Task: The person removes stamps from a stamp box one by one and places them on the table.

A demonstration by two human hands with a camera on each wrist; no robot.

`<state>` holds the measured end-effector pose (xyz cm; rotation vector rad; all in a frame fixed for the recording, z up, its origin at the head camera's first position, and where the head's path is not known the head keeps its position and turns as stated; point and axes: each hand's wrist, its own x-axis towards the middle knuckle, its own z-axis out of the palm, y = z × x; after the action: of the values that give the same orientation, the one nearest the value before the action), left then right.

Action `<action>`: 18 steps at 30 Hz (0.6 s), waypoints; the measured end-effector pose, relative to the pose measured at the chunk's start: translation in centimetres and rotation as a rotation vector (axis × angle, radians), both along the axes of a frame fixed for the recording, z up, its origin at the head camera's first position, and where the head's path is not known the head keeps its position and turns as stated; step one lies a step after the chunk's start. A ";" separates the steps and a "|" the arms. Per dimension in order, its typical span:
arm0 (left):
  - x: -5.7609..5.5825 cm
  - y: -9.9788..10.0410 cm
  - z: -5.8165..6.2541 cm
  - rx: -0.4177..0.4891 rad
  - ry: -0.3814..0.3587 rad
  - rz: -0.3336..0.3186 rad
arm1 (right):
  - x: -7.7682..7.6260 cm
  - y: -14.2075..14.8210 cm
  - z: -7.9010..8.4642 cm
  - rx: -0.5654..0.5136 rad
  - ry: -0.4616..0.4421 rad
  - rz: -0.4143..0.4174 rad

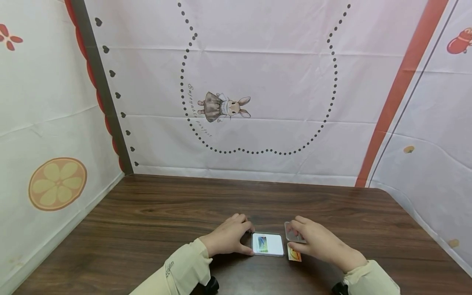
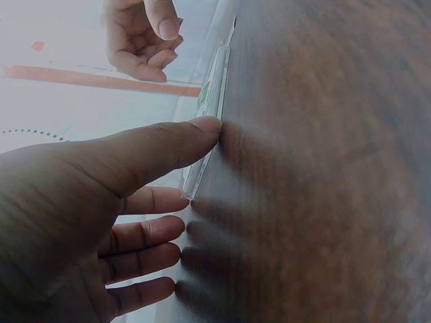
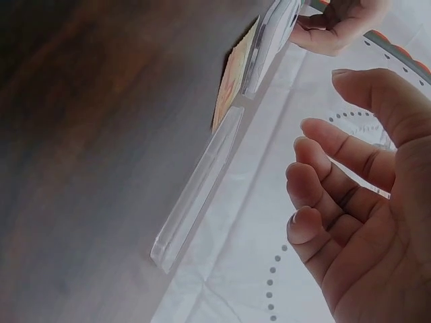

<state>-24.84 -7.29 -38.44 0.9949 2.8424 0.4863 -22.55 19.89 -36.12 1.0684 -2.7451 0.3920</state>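
Observation:
A flat clear plastic case [image 1: 274,245] lies on the table in the head view, with a white sheet and a small blue-green picture inside. My left hand [image 1: 229,236] pinches its left end between thumb and index finger; the other fingertips rest on the tabletop. Above a separate clear plastic lid [image 3: 199,188], my right hand [image 1: 318,242] hovers with loosely bent fingers that hold nothing. A small orange-yellow printed piece [image 3: 234,79] with a jagged edge lies between case and lid. The right thumb partly covers this piece in the head view.
The dark wood-grain table [image 1: 166,205] runs back to a printed cloth wall [image 1: 280,90]. Cloth also hangs along the left and right sides. A dark band is on each wrist, below the pale sleeves [image 1: 188,262].

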 end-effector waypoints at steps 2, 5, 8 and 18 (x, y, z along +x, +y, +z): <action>0.0 0.0 0.0 -0.001 0.004 0.001 | 0.0 -0.1 0.0 0.002 -0.004 0.005; 0.0 0.0 0.0 -0.003 0.009 0.000 | 0.0 -0.2 0.0 0.008 -0.018 0.009; 0.0 0.0 -0.1 -0.006 0.014 0.000 | 0.0 -0.4 0.0 0.017 -0.032 0.004; -0.1 0.0 -0.3 -0.010 0.033 -0.006 | 0.0 -1.0 0.0 0.029 -0.069 0.004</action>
<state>-24.94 -7.34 -38.73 1.0183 2.8669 0.4583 -22.54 18.89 -36.16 1.0879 -2.8173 0.3978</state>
